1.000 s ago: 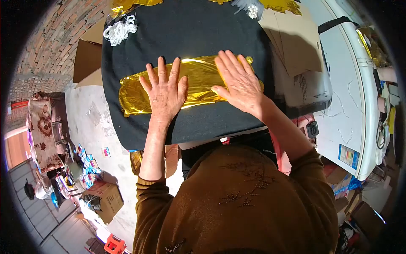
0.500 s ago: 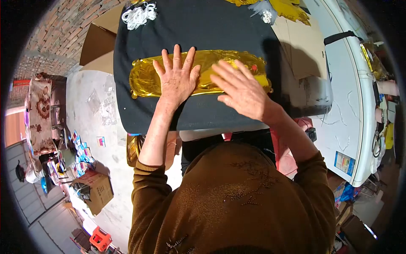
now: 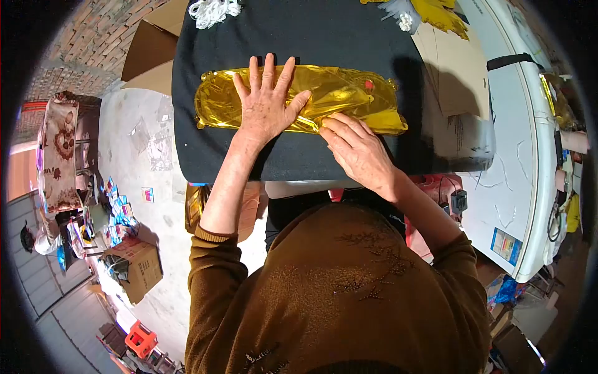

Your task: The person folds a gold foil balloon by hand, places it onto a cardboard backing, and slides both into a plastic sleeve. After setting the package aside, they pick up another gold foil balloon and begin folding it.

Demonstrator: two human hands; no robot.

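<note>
A flat, shiny gold foil balloon (image 3: 339,90) lies lengthwise across the black cloth, with small round tabs at its corners and a red spot near its right end. My left hand (image 3: 266,112) is spread open and pressed flat on its left half. At the near edge, right of the middle, my right hand (image 3: 358,148) has its fingers drawn together on the foil, which is creased and lifted there. The fingertips' exact grip is partly hidden.
Black cloth (image 3: 299,31) covers the table. White string (image 3: 213,12) lies at the far left, with more gold foil (image 3: 439,15) at the far right. Cardboard (image 3: 451,75) stands beside the table's right side, near a white appliance (image 3: 507,149).
My right hand has come down from above the foil to its near edge, and its spread fingers have closed there. My left hand stays flat on the foil.
</note>
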